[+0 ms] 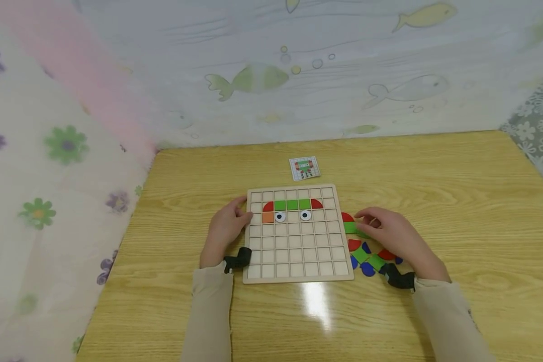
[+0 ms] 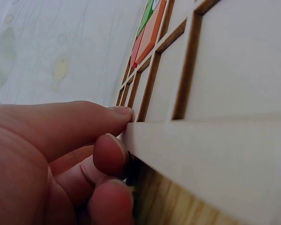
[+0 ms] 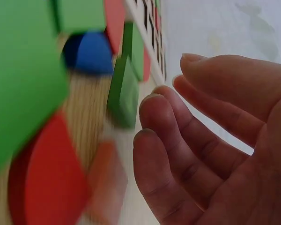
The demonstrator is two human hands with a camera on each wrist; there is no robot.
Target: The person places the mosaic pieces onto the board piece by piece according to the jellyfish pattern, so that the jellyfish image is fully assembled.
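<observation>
A wooden grid board (image 1: 301,255) lies flat on the table. Its upper rows hold red quarter-round tiles (image 1: 317,203), green square tiles (image 1: 291,204), an orange square tile (image 1: 268,217) and two round eye tiles (image 1: 305,215). My left hand (image 1: 226,223) grips the board's left edge, thumb on the frame and the other fingers curled beside it, as the left wrist view shows. Over loose tiles on the right hovers my right hand (image 1: 395,231), fingers loosely bent, nothing between thumb and fingertips. Closest to them is a green tile (image 3: 124,96); an orange tile (image 3: 107,183) lies lower.
Beyond the board lies a small picture card (image 1: 305,168) with a coloured figure on a grid. Loose blue tiles (image 1: 368,269), red tiles (image 1: 354,245) and green tiles (image 1: 360,256) crowd the board's right side. Patterned cloth (image 1: 253,120) stands along the table's back edge.
</observation>
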